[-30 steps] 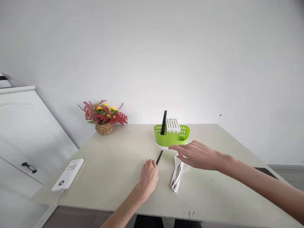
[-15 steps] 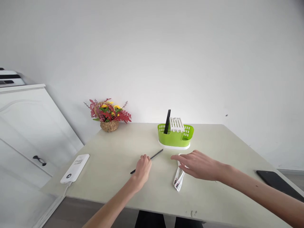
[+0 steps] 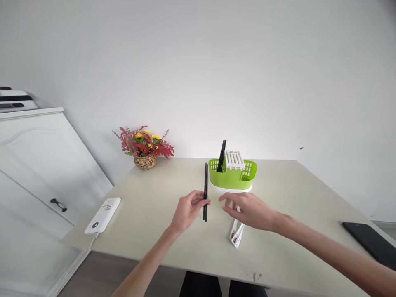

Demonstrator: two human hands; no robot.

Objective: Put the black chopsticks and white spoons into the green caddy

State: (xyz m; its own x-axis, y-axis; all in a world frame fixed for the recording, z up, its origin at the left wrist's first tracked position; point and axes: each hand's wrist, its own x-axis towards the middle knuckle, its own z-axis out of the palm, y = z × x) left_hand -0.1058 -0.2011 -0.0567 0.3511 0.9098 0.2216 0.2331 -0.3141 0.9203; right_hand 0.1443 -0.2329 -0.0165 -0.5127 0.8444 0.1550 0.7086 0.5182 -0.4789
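My left hand [image 3: 192,208] pinches a pair of black chopsticks [image 3: 206,181], held upright above the table in front of the holder. My right hand [image 3: 246,209] hovers to the right with fingers apart and slightly bent, holding nothing. Beneath it lie white plastic spoons [image 3: 236,236]; their upper ends are partly hidden by that hand. Farther back stands a green utensil holder [image 3: 229,180] on a white base, with a white slotted rack [image 3: 234,160] over its middle. More black chopsticks [image 3: 221,156] lean in its left compartment.
A wicker basket of artificial flowers [image 3: 146,161] sits at the back left of the table [image 3: 167,181]. Near the left edge lies a white power bank [image 3: 103,215] with a cable. A black phone [image 3: 369,241] rests at the right. A white cabinet [image 3: 40,165] stands to the left.
My left hand has lifted the chopsticks off the table and turned them upright. My right hand stays over the spoons, its fingers a little more bent. The view has shifted slightly left.
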